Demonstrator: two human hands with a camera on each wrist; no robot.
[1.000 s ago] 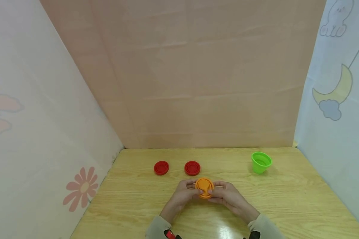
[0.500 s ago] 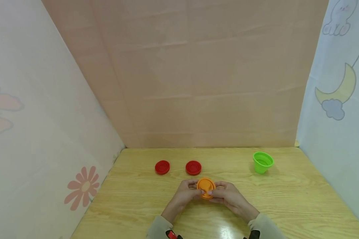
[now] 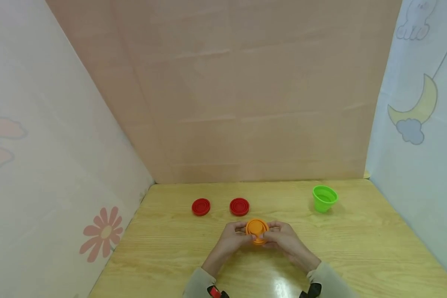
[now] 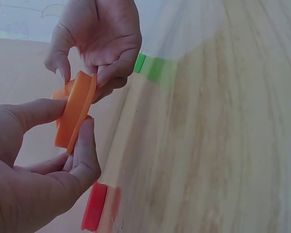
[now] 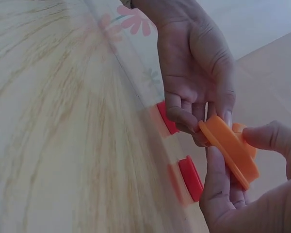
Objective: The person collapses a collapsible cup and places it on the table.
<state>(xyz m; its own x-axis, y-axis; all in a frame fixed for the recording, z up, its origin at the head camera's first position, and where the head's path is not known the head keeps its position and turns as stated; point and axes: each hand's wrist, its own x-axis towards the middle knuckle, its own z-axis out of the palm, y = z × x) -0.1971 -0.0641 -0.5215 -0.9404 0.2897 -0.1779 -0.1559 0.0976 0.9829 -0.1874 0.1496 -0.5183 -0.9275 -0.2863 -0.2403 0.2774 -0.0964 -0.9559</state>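
Observation:
An orange collapsible cup [image 3: 256, 226], mostly flattened into a ringed disc, is held up over the table between both hands. My left hand [image 3: 231, 239] pinches its left side, thumb on the near face and fingers behind the rim. On the other side my right hand [image 3: 284, 240] grips it the same way. Both thumb tips sit close together at the cup's lower part. Seen edge-on in the left wrist view, the orange cup [image 4: 76, 111] has a raised middle part sticking out on the thumb side. The right wrist view shows the orange cup's rim [image 5: 225, 150] against the fingers.
Two flattened red collapsible cups [image 3: 201, 207] lie side by side beyond the hands. Farther right stands a green collapsible cup [image 3: 325, 199], extended and upright. A wooden table [image 3: 152, 256] carries everything, with a brown cloth [image 3: 246, 103] behind and printed white cloths at both sides.
The hands stay on the orange cup, their thumbs shifting slightly over its lower part. Its middle face looks rounder and less dented than before. The head view has shifted a little.

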